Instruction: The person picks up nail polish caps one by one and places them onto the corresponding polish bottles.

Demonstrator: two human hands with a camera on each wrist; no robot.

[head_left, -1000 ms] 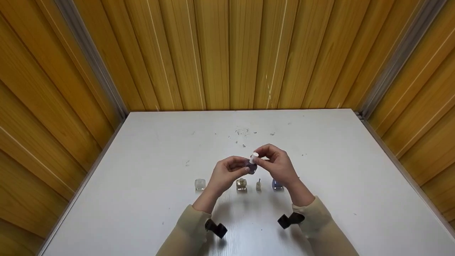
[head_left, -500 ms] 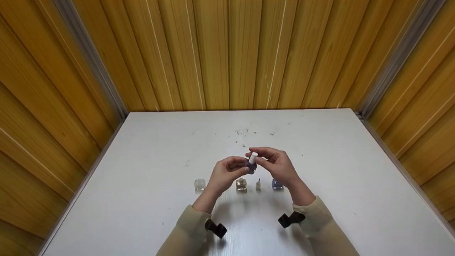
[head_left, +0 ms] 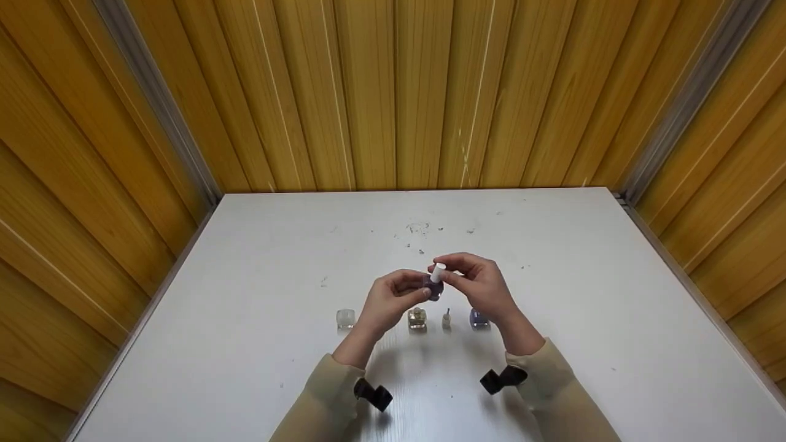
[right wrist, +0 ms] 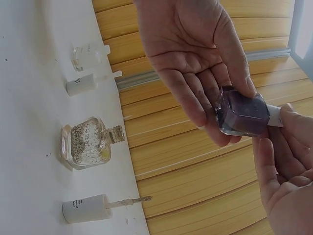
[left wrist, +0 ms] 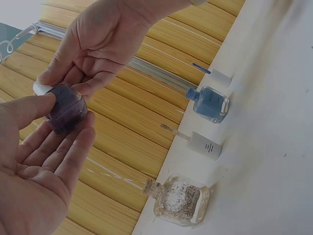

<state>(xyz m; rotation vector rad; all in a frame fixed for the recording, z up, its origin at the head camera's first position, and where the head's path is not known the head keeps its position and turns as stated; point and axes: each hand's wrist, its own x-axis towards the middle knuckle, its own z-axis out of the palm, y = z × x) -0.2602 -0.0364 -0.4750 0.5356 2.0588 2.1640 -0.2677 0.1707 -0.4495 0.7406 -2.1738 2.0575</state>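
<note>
My left hand [head_left: 390,302] holds a purple nail polish bottle [left wrist: 67,108] between thumb and fingers, raised above the table. On its neck sits a white cap [head_left: 438,272], pinched by the thumb and fingers of my right hand [head_left: 482,287]. The bottle leans, with the cap toward my right hand. Below the hands stands an uncapped glitter nail polish bottle [right wrist: 89,143]. Beside it, a white cap with a glittery brush [left wrist: 203,146] stands brush up. To the right are an uncapped blue nail polish bottle [left wrist: 210,105] and its white cap with a blue brush [left wrist: 220,78].
At the left of the row stands an uncapped clear nail polish bottle [right wrist: 88,58], with a white brush cap [right wrist: 82,84] near it. All stand on a white table [head_left: 276,245] with small dark marks. Wood-look panels [head_left: 393,92] wall in the back and sides.
The fingers of my right hand have shifted around the white cap, dipping a little and then settling back. My left hand and the purple bottle have stayed nearly still.
</note>
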